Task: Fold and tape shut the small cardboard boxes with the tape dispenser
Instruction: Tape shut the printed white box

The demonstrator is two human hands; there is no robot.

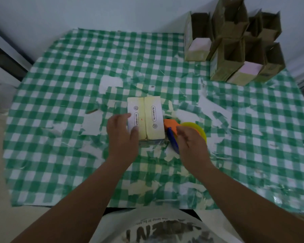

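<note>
Nearest the camera is a white printed shirt (pixel 158 228), with both bare forearms reaching forward over a table covered by a green-and-white checked tablecloth (pixel 60 155), whose print is torn away in many white patches. The left hand (pixel 122 135) lies against the near left corner of a small cardboard box (pixel 145 118), palm on its side, thumb pressed on the top and fingers curled over the left flap, so it grips and steadies the box. The box sits at the table's middle with its two pale top flaps folded down and meeting along a central seam; each flap carries printed labels. Just right of the box, touching its right edge, is the tape dispenser (pixel 172 130), with an orange head, a blue handle and a yellow roll of tape (pixel 195 128). The right hand (pixel 191 144) is closed around the dispenser from above, fingers over the handle and roll. At the far right corner of the table stands a cluster of open cardboard boxes (pixel 235 42), upright with flaps raised, well apart from the hands.
</note>
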